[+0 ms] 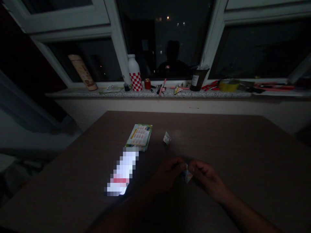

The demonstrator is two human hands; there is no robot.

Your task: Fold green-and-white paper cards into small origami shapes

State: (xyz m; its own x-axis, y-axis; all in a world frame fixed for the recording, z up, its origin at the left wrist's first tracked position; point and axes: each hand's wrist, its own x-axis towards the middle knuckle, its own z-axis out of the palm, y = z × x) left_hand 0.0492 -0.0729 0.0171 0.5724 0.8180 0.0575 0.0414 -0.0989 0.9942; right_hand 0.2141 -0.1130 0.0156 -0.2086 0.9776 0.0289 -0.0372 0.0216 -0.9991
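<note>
Both hands meet over the near middle of the dim table. Between them is a small folded paper piece point(188, 176) with a coloured print. My left hand point(170, 173) pinches its left side, and my right hand point(206, 176) pinches its upper right side. The fingers partly hide the paper, and dim light hides its finer folds. Farther back stands a similar small folded paper piece point(167, 138), pointed at the top, apart from both hands. Left of it lies a stack of printed cards point(140, 135), green and white.
A brightly lit phone point(122, 171), its screen blurred, lies on the brown table point(230, 139) left of my hands. Along the granite windowsill point(107, 93) behind stand a checkered bottle point(135, 72), a tan flask point(83, 72), a dark drink cup point(198, 79) and yellow tape point(228, 86).
</note>
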